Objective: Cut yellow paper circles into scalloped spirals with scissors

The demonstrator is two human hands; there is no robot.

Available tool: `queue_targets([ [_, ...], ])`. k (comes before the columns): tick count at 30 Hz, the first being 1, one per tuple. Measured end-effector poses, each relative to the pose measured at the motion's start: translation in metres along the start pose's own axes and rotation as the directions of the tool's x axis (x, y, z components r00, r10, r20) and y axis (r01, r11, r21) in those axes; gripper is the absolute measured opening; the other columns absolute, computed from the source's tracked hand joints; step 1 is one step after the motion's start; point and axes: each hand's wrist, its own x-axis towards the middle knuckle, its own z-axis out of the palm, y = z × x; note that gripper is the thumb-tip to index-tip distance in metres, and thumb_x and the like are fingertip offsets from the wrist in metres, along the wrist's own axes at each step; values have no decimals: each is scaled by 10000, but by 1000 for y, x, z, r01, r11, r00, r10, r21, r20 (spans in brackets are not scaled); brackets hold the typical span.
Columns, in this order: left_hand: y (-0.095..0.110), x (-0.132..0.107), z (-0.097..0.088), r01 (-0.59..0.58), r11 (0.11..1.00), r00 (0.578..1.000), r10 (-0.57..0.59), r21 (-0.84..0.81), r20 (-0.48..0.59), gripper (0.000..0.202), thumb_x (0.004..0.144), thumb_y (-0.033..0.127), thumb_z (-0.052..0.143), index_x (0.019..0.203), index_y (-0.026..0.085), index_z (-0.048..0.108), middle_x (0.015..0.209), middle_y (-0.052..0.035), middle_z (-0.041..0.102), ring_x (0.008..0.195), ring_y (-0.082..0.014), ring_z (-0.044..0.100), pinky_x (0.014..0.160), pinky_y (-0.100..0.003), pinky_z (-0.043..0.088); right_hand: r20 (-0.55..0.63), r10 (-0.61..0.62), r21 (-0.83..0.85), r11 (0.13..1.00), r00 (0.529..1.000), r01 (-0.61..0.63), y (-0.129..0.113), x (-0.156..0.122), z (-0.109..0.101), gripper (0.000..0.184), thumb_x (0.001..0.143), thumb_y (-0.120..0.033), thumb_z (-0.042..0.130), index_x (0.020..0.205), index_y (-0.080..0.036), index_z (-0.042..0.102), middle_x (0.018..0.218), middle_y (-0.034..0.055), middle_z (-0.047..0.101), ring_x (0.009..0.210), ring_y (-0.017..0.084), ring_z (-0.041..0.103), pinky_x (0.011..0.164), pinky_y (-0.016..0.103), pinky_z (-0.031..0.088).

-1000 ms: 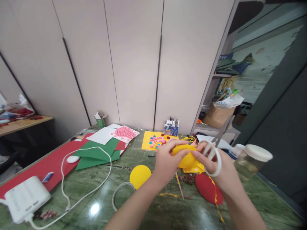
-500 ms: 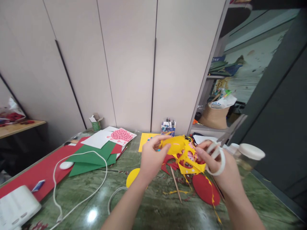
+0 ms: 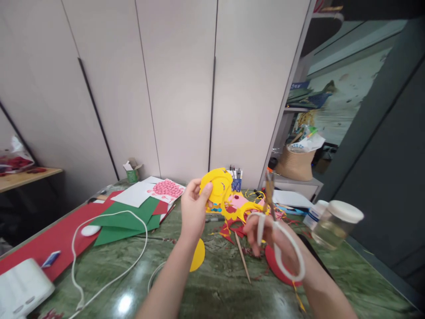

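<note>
My left hand pinches a yellow paper disc and holds it upright above the green marble table. A cut yellow strip hangs from the disc toward the scraps below. My right hand grips white-handled scissors with the blades pointing up, just right of the disc. Another yellow paper circle lies on the table under my left forearm. A red paper circle lies under my right hand.
Yellow and red paper scraps, a wooden skewer, green and red card sheets, a white cable, a white power bank, a pen holder, and a lidded glass jar are on the table. A shelf stands behind.
My left hand has lifted the yellow disc free of the scrap pile and turned it upright. My right hand has dropped and swung the scissors so the blades point up.
</note>
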Motion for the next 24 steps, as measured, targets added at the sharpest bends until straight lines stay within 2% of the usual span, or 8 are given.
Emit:
queue_targets([
  [2,0,-2,1,-9,1000,1000,9,24,8,222,750,339,661,866,164,586,688,31,568,457,-45,441,409,-146,349,69,89,17,996,994,-90,1,1,5,534,810,-646,440,925,-143,576,820,61,558,649,176,562,614,300,447],
  [4,2,-3,1,-8,999,1000,7,44,14,225,750,344,658,868,166,588,690,28,570,448,-47,439,405,-150,355,89,118,0,993,989,-118,1,1,9,554,798,-666,442,890,-136,577,805,62,562,648,181,571,618,301,448],
  [8,8,-4,0,-70,984,998,69,162,8,198,763,334,640,853,164,593,725,8,594,471,-63,459,407,-158,363,11,18,10,1000,1000,-18,-3,-6,13,568,795,-684,416,838,-145,589,749,49,552,586,158,550,552,269,423],
  [10,11,-5,0,-116,964,993,119,239,2,163,768,310,637,834,166,600,737,0,605,552,-86,508,470,-162,401,-15,-18,21,1000,1000,18,-7,-12,14,555,807,-676,397,854,-159,593,764,46,552,567,147,538,524,258,408],
  [12,13,-6,0,-123,956,992,123,265,17,139,772,293,636,829,170,606,756,-7,617,658,-112,553,567,-175,439,7,31,-34,999,1000,-30,-12,-17,12,549,815,-666,395,890,-159,592,787,56,562,602,160,546,562,274,419],
  [15,13,-8,1,-25,988,997,12,154,82,153,772,305,634,840,172,600,751,-8,620,680,-129,573,612,-202,456,20,123,-153,981,992,-119,-17,-16,5,512,828,-632,430,929,-152,578,764,57,584,646,184,564,605,288,429],
  [18,12,-10,3,102,995,985,-99,-8,142,166,769,319,635,826,170,591,736,-1,619,632,-121,565,587,-205,449,16,156,-259,955,988,-146,-20,-12,0,527,854,-635,368,872,-151,574,698,38,566,602,168,536,578,278,416],
  [24,14,-10,6,157,978,986,-149,-139,71,146,765,305,643,785,173,586,615,48,536,526,-74,485,494,-160,371,-37,331,-366,874,943,-321,-21,-7,5,522,841,-642,390,724,-155,539,595,-11,491,503,123,475,462,220,355],
])
